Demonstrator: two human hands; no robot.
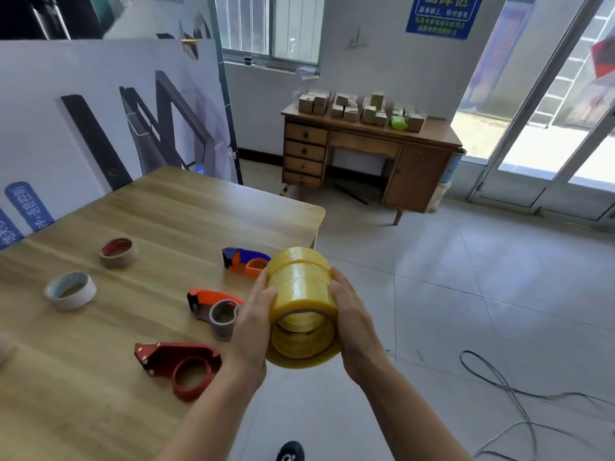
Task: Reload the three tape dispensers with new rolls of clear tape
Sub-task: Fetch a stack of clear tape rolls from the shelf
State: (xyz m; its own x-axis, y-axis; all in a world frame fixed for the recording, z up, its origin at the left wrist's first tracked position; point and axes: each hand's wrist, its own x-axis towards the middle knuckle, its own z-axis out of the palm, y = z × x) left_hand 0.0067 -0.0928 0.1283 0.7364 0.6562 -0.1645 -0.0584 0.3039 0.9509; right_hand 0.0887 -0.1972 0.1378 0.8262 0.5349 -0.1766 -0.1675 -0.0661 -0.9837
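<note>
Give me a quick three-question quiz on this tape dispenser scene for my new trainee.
1. True or false: the stack of tape rolls is lying on the table.
2. How many tape dispensers lie on the table? A two, B three, C four.
3. Short answer: which hands hold the stack?

Key
1. False: it is held up by hand.
2. B: the blue dispenser, the orange dispenser and the dark red dispenser.
3. Both: the left hand and the right hand grip it from either side.
</note>
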